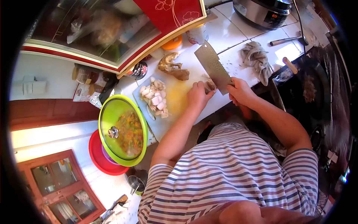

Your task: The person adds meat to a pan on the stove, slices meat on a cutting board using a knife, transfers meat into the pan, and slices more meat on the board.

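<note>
My right hand (240, 90) is closed round the handle of a wide metal cleaver (214, 67), whose blade slants up to the left over the board. Just left of the blade, my left hand (198, 96) pinches a small brown piece of food (210, 84) on the cutting board (175, 93). Above my left hand lies a larger brown piece (173, 66), curved and glossy. Pale slices (154, 98) are heaped at the board's left end.
A green bowl (102, 130) under a glass lid holds cooked food at the left, above a red basin (95, 156). A grey cloth (256, 59), a rice cooker (263, 15) and the dark stove (317, 89) are at the right. A red-framed cabinet (164, 33) overhangs the counter.
</note>
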Action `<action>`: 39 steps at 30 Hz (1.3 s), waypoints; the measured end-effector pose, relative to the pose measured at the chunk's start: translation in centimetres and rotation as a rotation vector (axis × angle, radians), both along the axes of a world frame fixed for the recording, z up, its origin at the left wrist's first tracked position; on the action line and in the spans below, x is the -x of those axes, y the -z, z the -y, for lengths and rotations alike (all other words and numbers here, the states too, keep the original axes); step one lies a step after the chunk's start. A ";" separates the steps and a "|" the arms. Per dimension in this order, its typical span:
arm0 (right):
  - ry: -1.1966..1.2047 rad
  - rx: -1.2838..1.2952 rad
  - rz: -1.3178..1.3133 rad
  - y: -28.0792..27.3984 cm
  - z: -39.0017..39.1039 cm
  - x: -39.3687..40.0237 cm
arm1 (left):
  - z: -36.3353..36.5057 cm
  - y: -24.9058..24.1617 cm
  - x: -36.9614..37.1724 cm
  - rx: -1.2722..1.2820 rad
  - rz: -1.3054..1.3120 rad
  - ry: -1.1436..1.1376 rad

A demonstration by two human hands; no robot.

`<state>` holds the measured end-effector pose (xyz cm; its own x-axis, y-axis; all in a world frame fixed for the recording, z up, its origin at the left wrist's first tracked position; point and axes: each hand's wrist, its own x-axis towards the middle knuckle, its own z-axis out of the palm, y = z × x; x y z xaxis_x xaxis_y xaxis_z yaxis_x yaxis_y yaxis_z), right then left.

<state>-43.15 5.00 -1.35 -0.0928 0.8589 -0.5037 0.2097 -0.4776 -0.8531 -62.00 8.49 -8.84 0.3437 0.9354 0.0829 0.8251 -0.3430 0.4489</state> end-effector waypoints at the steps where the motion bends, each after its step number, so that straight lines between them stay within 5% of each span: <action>1: -0.011 0.005 0.022 -0.1 0.3 -0.2 | -0.2 -0.2 -0.1 0.032 -0.005 0.001; 9: -0.098 -0.047 0.103 0.2 2.4 -0.9 | -0.9 -0.1 1.6 0.160 0.104 -0.011; 11: -0.044 0.012 0.058 0.3 2.7 -0.7 | -1.1 -1.0 2.9 0.456 0.556 -0.078; 15: -0.025 0.032 0.009 0.6 3.0 -0.4 | -1.6 -0.1 3.9 0.511 0.680 -0.086; 19: -0.047 0.031 0.012 1.0 3.2 0.0 | -1.2 -1.6 3.2 0.476 0.495 -0.143; 21: -0.046 0.030 0.004 1.1 3.3 0.1 | -0.5 -1.8 2.8 -0.107 -0.022 0.057; 22: -0.045 0.025 0.001 1.0 3.4 0.2 | 0.0 -1.7 2.4 -0.107 -0.022 0.058; 31: -0.064 -0.023 0.052 2.2 4.7 1.2 | 0.3 1.1 3.7 0.128 0.328 -0.137; 33: -0.071 -0.061 0.082 2.1 5.0 1.3 | 0.5 -2.5 2.7 0.620 0.430 -0.266; 39: -0.088 -0.197 0.220 2.0 5.8 1.4 | 0.7 -1.4 0.6 0.595 0.501 -0.195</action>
<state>-44.58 -0.85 -3.40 -0.0784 0.9357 -0.3441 0.4331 -0.2789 -0.8571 -62.62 7.79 -7.39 0.2232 0.9106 -0.3478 0.4973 0.2006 0.8441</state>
